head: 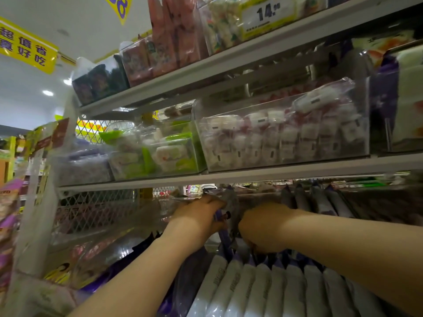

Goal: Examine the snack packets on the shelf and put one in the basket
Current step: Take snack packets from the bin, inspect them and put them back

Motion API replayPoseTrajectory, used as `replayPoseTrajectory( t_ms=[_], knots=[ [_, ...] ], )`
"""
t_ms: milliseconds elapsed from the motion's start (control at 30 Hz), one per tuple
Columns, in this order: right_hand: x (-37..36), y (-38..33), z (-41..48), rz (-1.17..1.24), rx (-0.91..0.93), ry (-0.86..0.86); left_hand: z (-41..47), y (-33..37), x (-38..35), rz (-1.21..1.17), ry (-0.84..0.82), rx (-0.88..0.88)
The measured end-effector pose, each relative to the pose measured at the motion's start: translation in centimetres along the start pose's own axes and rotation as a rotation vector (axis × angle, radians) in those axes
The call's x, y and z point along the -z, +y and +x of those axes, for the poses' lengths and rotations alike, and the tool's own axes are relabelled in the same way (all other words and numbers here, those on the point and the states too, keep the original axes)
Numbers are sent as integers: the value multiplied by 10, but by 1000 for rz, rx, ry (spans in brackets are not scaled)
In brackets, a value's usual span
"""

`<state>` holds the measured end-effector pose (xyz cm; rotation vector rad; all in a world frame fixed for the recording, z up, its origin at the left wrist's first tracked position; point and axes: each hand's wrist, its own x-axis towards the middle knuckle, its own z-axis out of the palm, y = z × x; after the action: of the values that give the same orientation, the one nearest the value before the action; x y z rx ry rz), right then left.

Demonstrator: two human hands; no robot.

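Both my hands reach into the lower shelf among upright purple-and-white snack packets (263, 291). My left hand (199, 221) grips the left side of one purple packet (225, 216) that stands between the hands. My right hand (261, 227) is curled on the same packet's right side, its fingers hidden behind the hand. More of these packets (320, 202) stand in a row further back on the right. The picture is blurred. No basket is in view.
Above the hands a shelf (229, 177) carries clear bins of white-and-pink sweets (286, 138) and green-wrapped snacks (160, 154). The top shelf holds red and dark packets and a 14.98 price tag (266, 14). A white mesh end panel (91, 209) stands left.
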<state>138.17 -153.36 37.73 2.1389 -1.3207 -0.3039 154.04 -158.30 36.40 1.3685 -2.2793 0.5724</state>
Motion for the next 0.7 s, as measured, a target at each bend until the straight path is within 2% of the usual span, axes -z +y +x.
replayPoseTrajectory(
  t_ms=[133, 333, 500, 600, 700],
  knots=[
    [2, -1, 1, -25, -27, 51, -4, 6, 6, 28, -6, -32],
    [0, 25, -11, 41, -195, 425, -13, 12, 4, 198, 118, -139],
    [-8, 17, -20, 291, -230, 729, -23, 18, -5, 174, 134, -175],
    [-12, 12, -27, 439, -174, 694, -31, 20, -9, 167, 72, -132],
    [-12, 11, -39, 618, -214, 687, -38, 23, -6, 202, 36, -115]
  ],
)
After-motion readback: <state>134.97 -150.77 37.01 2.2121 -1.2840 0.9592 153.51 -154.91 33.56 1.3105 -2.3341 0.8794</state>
